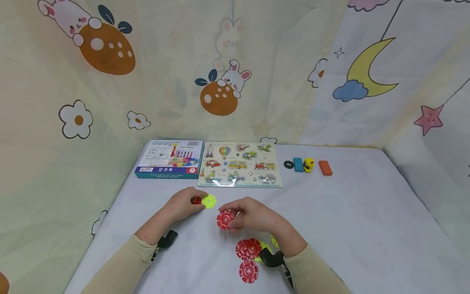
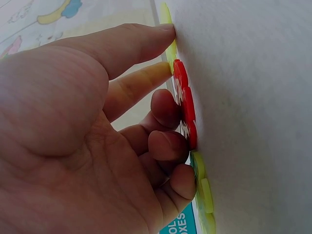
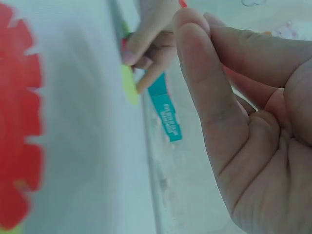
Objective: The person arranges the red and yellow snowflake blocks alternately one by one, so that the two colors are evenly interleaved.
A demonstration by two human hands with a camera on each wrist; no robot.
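Note:
In the head view my left hand [image 1: 183,203] lies low over the table, its thumb and index finger on a yellow flower-shaped plastic disc [image 1: 209,201]. Beside that disc, partly under the fingers, is a red disc [image 1: 196,200]. The left wrist view shows the red disc [image 2: 186,105] in a row between the held yellow disc [image 2: 166,13] and another yellow disc [image 2: 204,195]; whether they are joined I cannot tell. My right hand [image 1: 253,214] pinches a red flower disc [image 1: 224,221] above the table, to the right of the left hand.
Loose red discs [image 1: 248,271] and a yellow disc [image 1: 274,241] lie near the right wrist. Behind the hands are a boxed set [image 1: 169,159] and a picture puzzle board [image 1: 240,164]. Farther right sit a blue block [image 1: 298,165], a yellow duck [image 1: 309,164] and an orange block [image 1: 325,168].

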